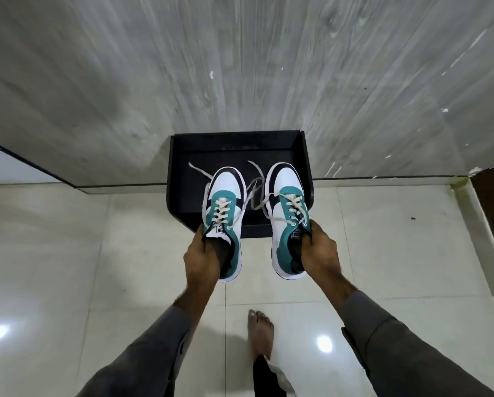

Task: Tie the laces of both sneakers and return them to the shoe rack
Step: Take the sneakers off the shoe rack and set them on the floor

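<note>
A person stands over the black shoe rack [180, 156], 2 teal-and-white sneakers held above it: left hand [201, 257] grasping the left sneaker [225, 213], right hand [318, 249] the right sneaker [287, 207]. Laces [257, 187] dangle untied; tying likely comes next, needing the shoes set down.

Glossy pale floor tiles [68, 253] meet a grey streaked wall [240, 67].
</note>
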